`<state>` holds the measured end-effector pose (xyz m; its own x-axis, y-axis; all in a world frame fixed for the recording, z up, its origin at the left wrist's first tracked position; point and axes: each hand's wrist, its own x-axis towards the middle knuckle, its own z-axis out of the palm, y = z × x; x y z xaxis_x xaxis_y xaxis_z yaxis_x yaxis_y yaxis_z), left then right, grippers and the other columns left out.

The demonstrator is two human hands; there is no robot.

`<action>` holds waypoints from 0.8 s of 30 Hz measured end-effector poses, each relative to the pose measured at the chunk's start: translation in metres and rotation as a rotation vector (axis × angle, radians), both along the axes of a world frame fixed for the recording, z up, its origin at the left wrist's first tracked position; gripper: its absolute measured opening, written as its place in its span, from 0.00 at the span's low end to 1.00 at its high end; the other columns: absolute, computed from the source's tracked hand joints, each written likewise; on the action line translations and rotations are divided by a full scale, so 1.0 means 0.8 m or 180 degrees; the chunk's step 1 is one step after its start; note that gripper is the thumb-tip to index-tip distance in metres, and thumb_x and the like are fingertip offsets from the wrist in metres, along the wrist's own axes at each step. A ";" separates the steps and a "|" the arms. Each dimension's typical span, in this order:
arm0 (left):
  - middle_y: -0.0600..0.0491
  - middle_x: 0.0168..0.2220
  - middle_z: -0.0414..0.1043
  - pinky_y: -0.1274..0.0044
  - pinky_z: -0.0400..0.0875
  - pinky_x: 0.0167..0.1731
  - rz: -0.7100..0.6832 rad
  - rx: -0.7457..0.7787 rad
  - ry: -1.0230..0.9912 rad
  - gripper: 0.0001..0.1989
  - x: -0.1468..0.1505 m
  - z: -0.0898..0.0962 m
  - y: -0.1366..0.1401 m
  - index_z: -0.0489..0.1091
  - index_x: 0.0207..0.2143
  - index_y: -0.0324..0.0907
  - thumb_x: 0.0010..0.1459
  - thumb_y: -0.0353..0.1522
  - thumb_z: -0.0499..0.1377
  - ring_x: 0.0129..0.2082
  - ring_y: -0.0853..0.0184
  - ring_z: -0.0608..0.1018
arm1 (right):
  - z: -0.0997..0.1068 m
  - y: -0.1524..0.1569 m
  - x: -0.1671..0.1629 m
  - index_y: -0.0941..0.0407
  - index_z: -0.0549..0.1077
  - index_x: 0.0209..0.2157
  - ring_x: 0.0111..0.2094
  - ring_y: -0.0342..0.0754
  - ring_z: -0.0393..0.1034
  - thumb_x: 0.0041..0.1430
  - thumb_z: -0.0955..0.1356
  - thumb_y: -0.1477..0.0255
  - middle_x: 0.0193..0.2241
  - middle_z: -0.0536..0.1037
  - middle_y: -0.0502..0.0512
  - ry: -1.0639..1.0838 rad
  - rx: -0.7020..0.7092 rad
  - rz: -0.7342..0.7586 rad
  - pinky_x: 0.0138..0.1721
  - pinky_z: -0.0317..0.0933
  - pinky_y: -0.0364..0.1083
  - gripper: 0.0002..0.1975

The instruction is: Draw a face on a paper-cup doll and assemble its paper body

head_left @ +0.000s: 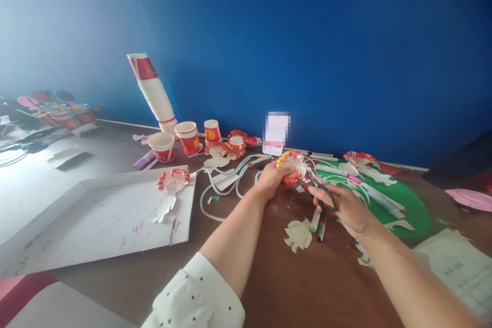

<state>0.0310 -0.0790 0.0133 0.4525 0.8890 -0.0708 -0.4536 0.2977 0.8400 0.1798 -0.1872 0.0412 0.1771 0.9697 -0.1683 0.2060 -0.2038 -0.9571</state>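
Note:
My left hand (271, 180) grips a cut paper cup (295, 165) whose red and yellow wall is fringed around a pale round base. My right hand (342, 205) is closed around the dark handles of a pair of scissors (326, 193). The scissors' blades reach the right side of the cup; how far they are into the paper I cannot tell. Below my hands lie a cream paper cutout (298, 236), a green-capped marker (315, 220) and a black pen (322, 226). A white phone-like object (275, 133), partly blurred, leans on the wall behind.
Red paper cups (187, 138) and a tall leaning cup stack (156, 95) stand along the blue wall. A white board (103, 215) with a fringed cup piece (173, 181) lies left. Coiled pale cable (209, 195) runs mid-table. Several markers and scraps cover a green sheet (417, 210) at right.

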 end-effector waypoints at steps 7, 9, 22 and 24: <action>0.49 0.27 0.75 0.76 0.67 0.28 -0.0102 0.0046 0.0081 0.09 -0.001 -0.003 0.001 0.74 0.30 0.34 0.42 0.28 0.64 0.24 0.68 0.74 | -0.003 0.000 0.007 0.54 0.73 0.20 0.19 0.41 0.58 0.48 0.72 0.52 0.17 0.69 0.49 -0.0234 0.0083 0.0062 0.19 0.48 0.43 0.20; 0.49 0.27 0.75 0.76 0.67 0.28 -0.0083 0.0064 0.0093 0.09 0.000 -0.005 0.002 0.74 0.30 0.34 0.42 0.28 0.64 0.24 0.69 0.73 | -0.003 0.000 0.007 0.55 0.71 0.19 0.19 0.41 0.57 0.49 0.72 0.51 0.16 0.68 0.49 -0.0260 0.0115 0.0060 0.19 0.47 0.43 0.21; 0.50 0.27 0.74 0.77 0.67 0.27 0.0003 0.0063 0.0132 0.11 -0.001 -0.007 0.002 0.73 0.32 0.35 0.43 0.30 0.65 0.23 0.69 0.73 | -0.011 0.002 0.003 0.54 0.73 0.23 0.20 0.42 0.59 0.47 0.72 0.51 0.18 0.68 0.48 -0.0225 0.0418 -0.0323 0.19 0.49 0.43 0.20; 0.50 0.27 0.74 0.78 0.66 0.26 0.0019 0.0085 0.0148 0.11 -0.002 -0.006 0.002 0.73 0.32 0.35 0.43 0.30 0.65 0.23 0.70 0.73 | -0.015 0.004 0.008 0.53 0.76 0.29 0.21 0.44 0.64 0.47 0.72 0.51 0.21 0.72 0.50 -0.0228 0.0407 -0.0450 0.20 0.52 0.44 0.19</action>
